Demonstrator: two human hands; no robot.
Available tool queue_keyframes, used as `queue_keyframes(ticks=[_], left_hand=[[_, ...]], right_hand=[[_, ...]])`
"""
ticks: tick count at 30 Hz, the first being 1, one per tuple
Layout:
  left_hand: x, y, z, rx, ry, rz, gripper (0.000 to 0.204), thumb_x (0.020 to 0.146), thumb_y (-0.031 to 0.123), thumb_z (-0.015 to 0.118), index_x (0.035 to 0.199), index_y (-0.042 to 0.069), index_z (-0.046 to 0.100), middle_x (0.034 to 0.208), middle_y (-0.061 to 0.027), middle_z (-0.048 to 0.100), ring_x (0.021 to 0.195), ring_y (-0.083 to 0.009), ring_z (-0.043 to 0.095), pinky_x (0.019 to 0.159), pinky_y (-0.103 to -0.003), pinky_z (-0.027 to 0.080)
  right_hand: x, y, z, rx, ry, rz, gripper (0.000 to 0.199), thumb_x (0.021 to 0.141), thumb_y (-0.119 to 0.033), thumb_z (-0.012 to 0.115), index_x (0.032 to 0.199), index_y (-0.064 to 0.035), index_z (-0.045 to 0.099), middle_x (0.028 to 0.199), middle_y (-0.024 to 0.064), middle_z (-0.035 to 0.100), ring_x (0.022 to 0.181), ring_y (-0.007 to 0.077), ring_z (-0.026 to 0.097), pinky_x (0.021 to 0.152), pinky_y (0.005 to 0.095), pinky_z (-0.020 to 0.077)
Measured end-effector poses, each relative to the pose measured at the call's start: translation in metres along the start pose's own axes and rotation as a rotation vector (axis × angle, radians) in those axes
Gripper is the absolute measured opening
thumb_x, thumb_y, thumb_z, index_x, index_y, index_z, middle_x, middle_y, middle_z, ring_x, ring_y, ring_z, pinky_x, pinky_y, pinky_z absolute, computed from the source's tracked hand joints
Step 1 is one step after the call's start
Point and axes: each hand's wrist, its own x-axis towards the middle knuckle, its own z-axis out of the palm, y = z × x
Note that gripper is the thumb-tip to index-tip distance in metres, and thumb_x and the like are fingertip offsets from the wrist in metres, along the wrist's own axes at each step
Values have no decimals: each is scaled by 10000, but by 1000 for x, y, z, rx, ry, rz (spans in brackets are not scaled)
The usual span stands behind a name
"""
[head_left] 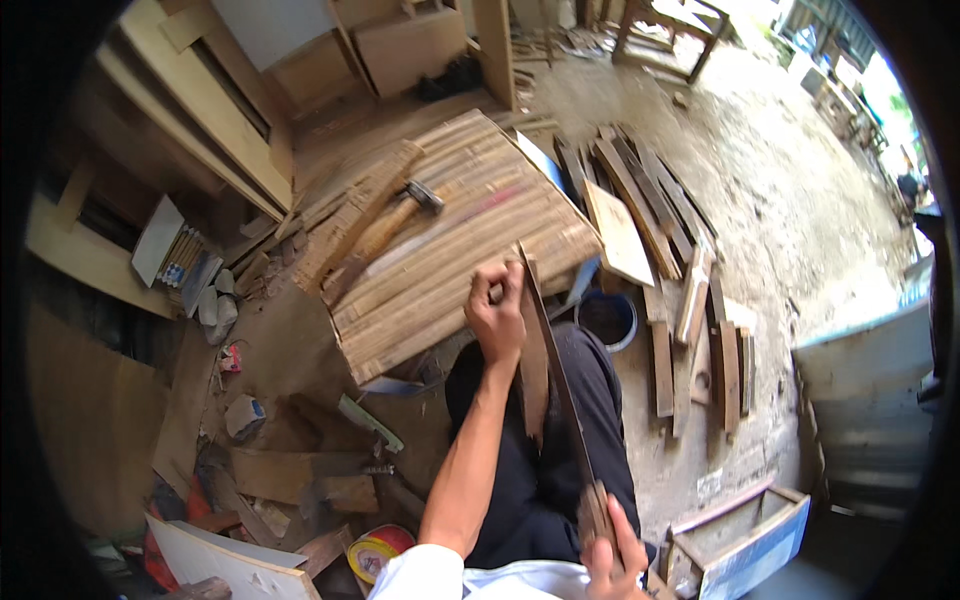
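Observation:
My right hand (612,558) is wrapped round the wooden handle of a handsaw (565,395), whose long, thin dark blade stretches away from me over my lap. Against the blade's left side, a narrow piece of wood (535,385) reaches from between my thighs to the edge of a slatted wooden worktop (450,260). My left hand (497,312) is closed at the far end of this wood, close to the saw's tip; its fingers partly hide the grip. On the worktop lie a hammer (395,225) with a wooden handle and a thick wooden block (360,215).
Several dark wood strips (650,200) and shorter offcuts (690,370) lie on the floor to the right. By my right knee stands a dark bucket (607,318). A wooden drawer-like frame (740,545) is at lower right, a tape roll (378,552) at lower left. Cabinet frames (190,110) stand behind.

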Motion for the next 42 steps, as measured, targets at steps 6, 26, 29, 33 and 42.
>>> queue_keyframes(ticks=[6,26,29,33,42], left_hand=[[2,-3,-6,-35,-37,-90,190,944,149,704,845,16,612,800,-28,632,747,-113,550,721,-283,465],[3,-7,-4,59,-7,5,217,938,156,710,817,33,579,756,-25,593,698,-117,511,672,-280,448],[2,-6,-3,47,-16,41,242,938,176,715,808,31,572,748,-11,575,691,-107,494,656,-271,440],[0,-6,-1,-38,-17,5,254,951,187,708,807,40,558,743,15,551,689,-92,481,671,-255,428],[6,-5,-4,-44,-48,-129,264,952,184,701,783,32,567,754,-16,598,725,-110,520,697,-292,457]], right_hand=[[208,85,35,-254,177,-108,416,1003,-82,524,1387,75,497,1328,260,608,1183,281,639,975,333,481],[136,102,8,-327,133,-92,425,999,-77,512,1392,84,487,1356,253,584,1265,278,568,1069,340,415],[46,57,-8,-229,22,-155,462,1021,-73,459,1446,98,392,1412,298,505,1331,335,489,1098,390,387],[-26,12,-34,-445,64,60,509,960,-126,489,1416,98,457,1066,232,727,526,84,583,471,238,466],[196,116,34,-156,213,-25,418,1008,-114,525,1380,75,517,1328,220,622,1247,241,582,1067,318,408]])
